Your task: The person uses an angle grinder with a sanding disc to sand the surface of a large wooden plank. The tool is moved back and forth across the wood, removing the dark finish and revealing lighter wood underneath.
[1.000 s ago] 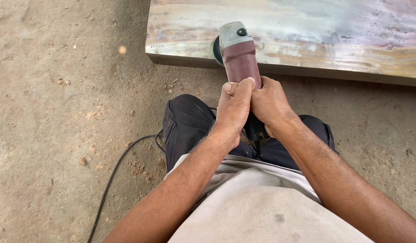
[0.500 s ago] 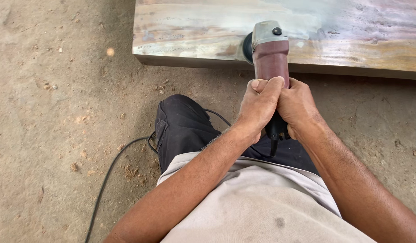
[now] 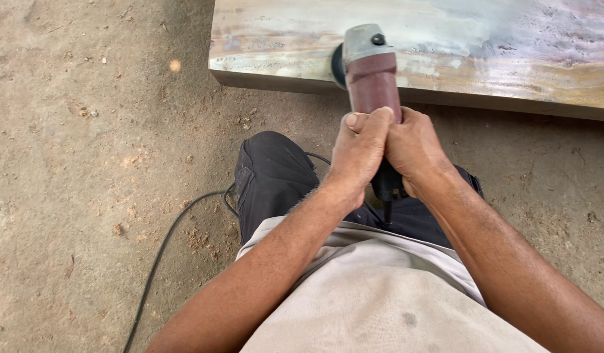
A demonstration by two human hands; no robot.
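We see the left hand and the right hand both clenched around the rear grip of the angle grinder, side by side and touching. Its maroon body points away from us, and its disc rests at the near edge of the stained slab lying on the dirt floor. The black cable trails across the dirt beside the dark trousers.

Outdoor or open-sided metalworking site. A bare dirt floor strewn with small stones, a large discoloured metal slab resting low on it, an angle grinder and its trailing black power cable indicate rough workshop ground.
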